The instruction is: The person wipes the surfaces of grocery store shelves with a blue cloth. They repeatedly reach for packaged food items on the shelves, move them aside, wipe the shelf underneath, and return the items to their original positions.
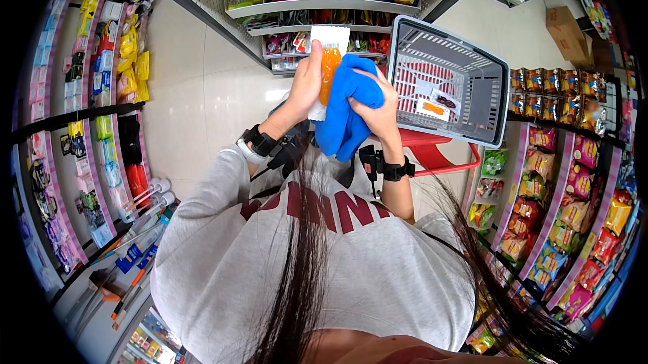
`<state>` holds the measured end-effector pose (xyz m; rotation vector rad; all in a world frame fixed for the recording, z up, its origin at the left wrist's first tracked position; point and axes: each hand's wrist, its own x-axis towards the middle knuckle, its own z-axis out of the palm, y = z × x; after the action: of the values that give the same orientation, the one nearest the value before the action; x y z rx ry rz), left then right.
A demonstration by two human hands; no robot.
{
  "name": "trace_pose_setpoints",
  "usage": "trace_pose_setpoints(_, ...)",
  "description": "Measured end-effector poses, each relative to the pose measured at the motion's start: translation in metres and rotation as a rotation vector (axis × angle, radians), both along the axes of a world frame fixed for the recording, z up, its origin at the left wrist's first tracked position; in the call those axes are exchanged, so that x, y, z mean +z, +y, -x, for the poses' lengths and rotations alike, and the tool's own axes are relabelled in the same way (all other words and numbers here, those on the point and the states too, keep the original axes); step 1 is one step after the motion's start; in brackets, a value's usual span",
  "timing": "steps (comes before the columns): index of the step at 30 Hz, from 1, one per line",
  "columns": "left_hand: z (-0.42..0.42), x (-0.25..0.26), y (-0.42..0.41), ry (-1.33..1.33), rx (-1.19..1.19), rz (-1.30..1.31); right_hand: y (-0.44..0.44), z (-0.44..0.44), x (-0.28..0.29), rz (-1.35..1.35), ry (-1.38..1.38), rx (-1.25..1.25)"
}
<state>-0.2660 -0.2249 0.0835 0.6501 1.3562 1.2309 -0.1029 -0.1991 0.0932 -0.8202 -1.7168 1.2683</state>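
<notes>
My left hand [304, 85] grips a long, narrow snack packet [331, 73] with an orange filling and white ends, thumb on its front. A bunched blue cloth [349, 105] is in my right hand [379, 105], and it touches the right side of the packet. Part of the packet is hidden behind the cloth. Just right of my right hand stands a grey plastic shopping basket [448, 134] with slotted walls. Inside it lie an orange snack packet [433, 107] and a dark snack packet [446, 100].
Ahead rises a shelf rack [324, 7] of packaged snacks. A red stool-like frame [430, 154] stands under the basket. Shelves of hanging goods [101, 60] run along the left, and chip bags [539, 186] fill the right shelves. A cardboard box [567, 35] sits at far right.
</notes>
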Motion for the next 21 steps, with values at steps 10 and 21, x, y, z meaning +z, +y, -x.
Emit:
trace_pose_setpoints(10, -0.007, 0.003, -0.015, -0.018, -0.206, 0.015, 0.014, -0.002, 0.006, -0.113, 0.018, -0.167)
trace_pose_setpoints(21, -0.005, -0.003, 0.005, -0.117, 0.170, 0.006, -0.024, -0.003, -0.023, -0.093, -0.017, 0.010)
